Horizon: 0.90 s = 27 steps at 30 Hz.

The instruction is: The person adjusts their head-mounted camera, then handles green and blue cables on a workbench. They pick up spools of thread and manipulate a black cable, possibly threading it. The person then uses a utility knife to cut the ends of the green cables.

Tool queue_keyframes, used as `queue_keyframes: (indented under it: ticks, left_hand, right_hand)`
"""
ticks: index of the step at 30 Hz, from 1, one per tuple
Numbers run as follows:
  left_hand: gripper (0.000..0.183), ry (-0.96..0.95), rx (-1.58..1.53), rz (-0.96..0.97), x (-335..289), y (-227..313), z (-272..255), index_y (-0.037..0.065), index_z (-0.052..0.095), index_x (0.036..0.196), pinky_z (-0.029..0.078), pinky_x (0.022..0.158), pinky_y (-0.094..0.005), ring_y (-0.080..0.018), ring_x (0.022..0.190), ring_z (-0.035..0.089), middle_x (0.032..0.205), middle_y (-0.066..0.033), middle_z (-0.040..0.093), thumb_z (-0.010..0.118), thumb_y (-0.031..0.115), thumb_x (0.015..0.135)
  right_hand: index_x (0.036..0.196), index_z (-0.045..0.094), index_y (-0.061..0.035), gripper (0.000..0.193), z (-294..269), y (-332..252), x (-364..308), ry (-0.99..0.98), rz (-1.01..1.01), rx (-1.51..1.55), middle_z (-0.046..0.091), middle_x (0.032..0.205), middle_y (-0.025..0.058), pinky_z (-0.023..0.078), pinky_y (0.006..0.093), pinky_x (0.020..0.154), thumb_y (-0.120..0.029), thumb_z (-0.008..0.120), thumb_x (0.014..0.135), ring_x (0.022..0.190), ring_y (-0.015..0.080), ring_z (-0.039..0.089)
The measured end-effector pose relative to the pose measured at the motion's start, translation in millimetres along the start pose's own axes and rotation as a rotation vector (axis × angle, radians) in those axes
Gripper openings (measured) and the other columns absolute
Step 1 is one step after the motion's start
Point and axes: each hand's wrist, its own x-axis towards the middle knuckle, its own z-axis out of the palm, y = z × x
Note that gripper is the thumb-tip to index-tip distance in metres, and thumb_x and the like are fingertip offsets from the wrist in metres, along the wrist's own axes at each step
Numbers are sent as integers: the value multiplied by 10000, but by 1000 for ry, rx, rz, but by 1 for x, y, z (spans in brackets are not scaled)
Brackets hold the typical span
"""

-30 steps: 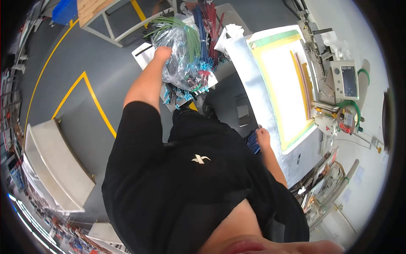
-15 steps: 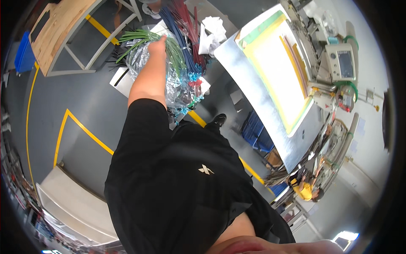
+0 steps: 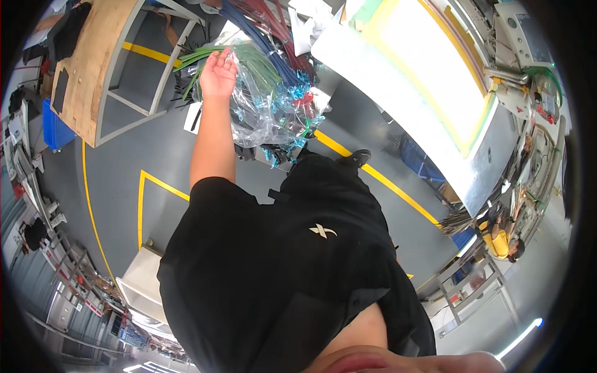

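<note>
My left hand (image 3: 219, 76) is raised palm up beside the clear plastic bag (image 3: 268, 118), with its fingers loosely bent and apart. No object shows in it. Just beyond the fingertips lies a bundle of long, thin green strips (image 3: 256, 62), partly under the plastic. Next to it run a dark blue bundle (image 3: 264, 38) and a dark red bundle (image 3: 273, 28) of similar strips. Small light-blue pieces (image 3: 300, 90) cluster at the near ends of the bundles. Whether the hand touches the plastic is hard to tell. My right hand is out of view.
On the right stands a large shiny work table (image 3: 398, 99) with a yellow-edged frame (image 3: 429, 68). A wooden-topped metal table (image 3: 102, 56) and a blue bin (image 3: 57, 126) are at the far left. Yellow lines (image 3: 398, 193) mark the grey floor. A person in yellow (image 3: 497, 242) is at the right.
My left hand was reaching over the green strips; it has drawn back slightly left and nearer, turning palm up. The whole view has shifted as my body turned.
</note>
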Motion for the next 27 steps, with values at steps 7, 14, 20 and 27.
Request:
queue_keyframes:
  ticks: [7, 14, 20, 27]
  left_hand:
    - [389, 354, 545, -203, 87, -10, -53, 94, 582, 1219, 496, 600, -288, -275, 868, 631, 1025, -99, 625, 727, 332, 947]
    - [624, 443, 610, -105, 120, -39, -11, 69, 490, 1411, 393, 1043, -516, -344, 1171, 567, 1408, -153, 534, 637, 435, 927]
    - [437, 330, 57, -43, 68, -14, -20, -23, 557, 1238, 484, 963, -589, -387, 1147, 601, 1184, -220, 632, 605, 278, 926]
    - [187, 284, 139, 215, -95, 53, 17, 35, 560, 1016, 522, 878, -481, -264, 846, 580, 859, -88, 561, 665, 183, 967]
  right_hand:
    - [900, 705, 10, 308, -6, 14, 19, -35, -146, -197, 694, 791, 63, 510, 326, 688, -267, 596, 975, 739, 124, 619]
    - [923, 708, 21, 298, -4, -42, 12, -37, -123, -130, 690, 787, 55, 508, 332, 685, -245, 584, 977, 735, 129, 618]
    - [952, 717, 15, 262, -14, -85, 20, 49, 7, -286, 665, 755, 32, 482, 313, 650, -209, 584, 973, 696, 143, 594]
    - [917, 710, 2, 224, -12, -66, 53, -31, -22, -211, 641, 704, 34, 461, 310, 581, -182, 589, 954, 621, 129, 568]
